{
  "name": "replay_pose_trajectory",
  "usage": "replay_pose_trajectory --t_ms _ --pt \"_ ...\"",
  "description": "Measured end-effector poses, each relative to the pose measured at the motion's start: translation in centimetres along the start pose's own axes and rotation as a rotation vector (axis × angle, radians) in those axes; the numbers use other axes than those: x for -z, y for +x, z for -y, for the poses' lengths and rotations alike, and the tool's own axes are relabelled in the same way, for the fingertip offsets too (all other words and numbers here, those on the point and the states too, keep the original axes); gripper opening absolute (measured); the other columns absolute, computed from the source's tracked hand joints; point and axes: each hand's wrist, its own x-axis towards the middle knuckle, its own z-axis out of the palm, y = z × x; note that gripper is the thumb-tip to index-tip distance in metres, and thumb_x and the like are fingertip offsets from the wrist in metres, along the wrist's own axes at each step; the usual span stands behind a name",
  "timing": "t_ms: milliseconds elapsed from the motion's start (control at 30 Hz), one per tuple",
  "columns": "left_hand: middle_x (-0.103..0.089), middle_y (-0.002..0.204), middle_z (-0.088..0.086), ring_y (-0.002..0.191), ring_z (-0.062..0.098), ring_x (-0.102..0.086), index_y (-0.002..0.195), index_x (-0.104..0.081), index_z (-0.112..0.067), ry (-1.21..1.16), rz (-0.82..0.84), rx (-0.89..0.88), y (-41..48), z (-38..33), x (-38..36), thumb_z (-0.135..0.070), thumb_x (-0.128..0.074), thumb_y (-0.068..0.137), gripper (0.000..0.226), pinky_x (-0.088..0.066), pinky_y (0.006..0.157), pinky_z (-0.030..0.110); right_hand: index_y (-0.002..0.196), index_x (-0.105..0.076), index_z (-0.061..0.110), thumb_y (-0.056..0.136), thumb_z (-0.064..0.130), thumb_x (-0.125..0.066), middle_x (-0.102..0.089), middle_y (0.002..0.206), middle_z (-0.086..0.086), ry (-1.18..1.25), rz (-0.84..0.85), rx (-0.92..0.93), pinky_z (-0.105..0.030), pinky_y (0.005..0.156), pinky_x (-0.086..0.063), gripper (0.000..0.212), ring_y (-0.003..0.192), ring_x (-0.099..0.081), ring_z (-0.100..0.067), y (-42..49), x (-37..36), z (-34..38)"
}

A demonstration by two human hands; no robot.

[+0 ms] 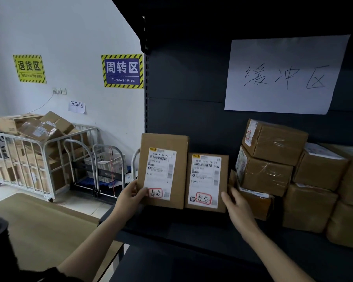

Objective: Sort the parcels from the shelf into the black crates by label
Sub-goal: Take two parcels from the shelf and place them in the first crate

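Two flat brown parcels stand upright side by side on the dark shelf [192,231], labels facing me. My left hand [130,197] grips the taller parcel [163,169] at its lower left corner, thumb over the label's red-circled writing. My right hand [235,206] holds the shorter parcel [206,182] at its lower right edge, thumb on its front. Both white labels carry a red-circled handwritten mark near the bottom. No black crate shows clearly.
A stack of taped brown boxes [273,159] fills the shelf's right side under a handwritten paper sign [283,76]. To the left stand a wooden table [39,226], a metal cage cart [29,155] full of boxes, and folded trolleys [102,167] against the wall.
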Motion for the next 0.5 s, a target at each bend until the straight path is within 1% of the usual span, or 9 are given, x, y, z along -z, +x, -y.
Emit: replay_pose_trajectory --t_ms 67,100,133,200,233,300,367,433,500 --pt "-0.068 0.095 0.006 0.086 0.017 -0.064 0.104 -0.061 -0.017 -0.032 -0.026 -0.027 -0.3 -0.5 0.6 -0.015 -0.056 0.092 0.014 -0.051 0.074 0.024 0.135 -0.047 0.019 0.097 0.028 -0.044 -0.057 0.114 0.008 0.023 -0.011 0.01 -0.016 0.079 -0.04 0.039 0.095 -0.052 0.002 0.4 0.1 0.7" --pt "-0.068 0.095 0.004 0.085 0.014 -0.064 0.108 -0.062 -0.016 -0.05 -0.034 -0.039 -0.5 -0.7 0.8 -0.015 -0.056 0.092 0.017 -0.049 0.073 0.02 0.134 -0.048 0.019 0.097 0.028 -0.044 -0.057 0.115 0.007 0.035 -0.013 0.009 -0.017 0.079 -0.041 0.038 0.094 -0.052 0.001 0.6 0.1 0.9" --pt "-0.069 0.095 0.004 0.085 0.015 -0.064 0.109 -0.062 -0.015 -0.078 -0.039 -0.044 -0.6 -0.8 1.0 -0.014 -0.055 0.092 0.018 -0.049 0.074 0.02 0.133 -0.049 0.018 0.097 0.028 -0.044 -0.058 0.117 0.005 0.046 -0.014 0.005 -0.02 0.083 -0.042 0.038 0.096 -0.053 -0.003 0.8 0.1 1.1" --pt "-0.069 0.096 0.006 0.088 0.018 -0.064 0.111 -0.063 -0.015 -0.125 -0.041 -0.04 -1.0 -1.2 1.3 -0.014 -0.053 0.093 0.02 -0.051 0.081 0.026 0.132 -0.05 0.019 0.097 0.029 -0.045 -0.06 0.119 0.002 0.064 -0.017 -0.005 -0.025 0.087 -0.043 0.038 0.1 -0.055 -0.008 1.0 0.2 1.4" --pt "-0.069 0.096 0.007 0.089 0.02 -0.063 0.111 -0.063 -0.016 -0.138 -0.041 -0.04 -1.2 -1.3 1.5 -0.014 -0.052 0.094 0.02 -0.051 0.085 0.03 0.131 -0.051 0.019 0.097 0.029 -0.045 -0.061 0.116 0.004 0.072 -0.019 -0.006 -0.024 0.085 -0.043 0.037 0.096 -0.055 -0.005 1.1 0.3 1.4" --pt "-0.068 0.099 0.009 0.092 0.021 -0.063 0.112 -0.063 -0.016 -0.166 -0.046 -0.045 -1.4 -1.6 1.6 -0.014 -0.051 0.095 0.021 -0.049 0.089 0.034 0.129 -0.054 0.021 0.096 0.028 -0.046 -0.062 0.101 0.017 0.082 -0.023 0.0 -0.018 0.077 -0.043 0.035 0.088 -0.054 0.005 1.1 0.3 1.5" --pt "-0.068 0.099 0.007 0.091 0.018 -0.062 0.114 -0.063 -0.014 -0.167 -0.059 -0.055 -1.5 -1.7 1.7 -0.013 -0.05 0.095 0.023 -0.05 0.088 0.032 0.127 -0.056 0.021 0.096 0.027 -0.046 -0.058 0.093 0.025 0.088 -0.023 0.007 -0.013 0.071 -0.041 0.033 0.087 -0.053 0.009 1.0 0.3 1.6" --pt "-0.068 0.098 0.003 0.087 0.013 -0.062 0.115 -0.063 -0.013 -0.155 -0.078 -0.059 -1.6 -1.7 1.8 -0.014 -0.051 0.095 0.024 -0.05 0.084 0.027 0.127 -0.056 0.02 0.096 0.027 -0.046 -0.06 0.094 0.021 0.09 -0.019 0.01 -0.014 0.072 -0.042 0.033 0.088 -0.054 0.007 0.9 0.3 1.6" --pt "-0.068 0.1 0.005 0.089 0.015 -0.061 0.117 -0.063 -0.013 -0.141 -0.085 -0.056 -1.7 -1.8 1.8 -0.015 -0.051 0.094 0.025 -0.05 0.087 0.03 0.128 -0.055 0.02 0.096 0.027 -0.046 -0.063 0.103 0.012 0.095 -0.017 0.012 -0.017 0.075 -0.042 0.034 0.09 -0.055 0.003 0.8 0.4 1.7"
